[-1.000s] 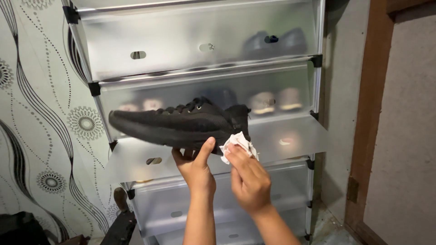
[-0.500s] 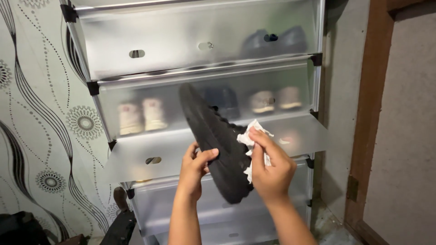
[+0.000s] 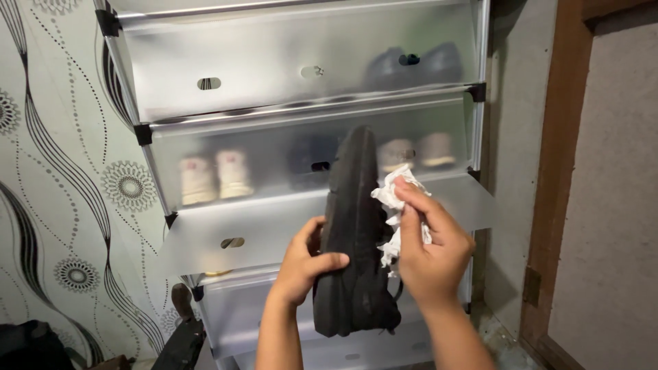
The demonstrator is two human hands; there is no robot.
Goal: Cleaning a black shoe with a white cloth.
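Observation:
A black shoe (image 3: pixel 353 226) stands nearly upright in front of me, sole side towards the camera, toe up. My left hand (image 3: pixel 303 264) grips its left edge, thumb across the sole. My right hand (image 3: pixel 432 250) holds a crumpled white tissue (image 3: pixel 394 202) pressed against the shoe's right edge. Both hands hover in front of a translucent shoe cabinet (image 3: pixel 274 226).
The cabinet has several frosted flip-down doors with oval finger holes; pale and dark shoes show dimly behind them. Patterned wallpaper (image 3: pixel 55 178) covers the wall on the left. A brown wooden door frame (image 3: pixel 558 178) runs down the right. Dark objects lie low at the left.
The shoe has been turned from lying sideways to standing upright with its sole facing me. My right hand with the tissue moved from the heel to the shoe's right edge.

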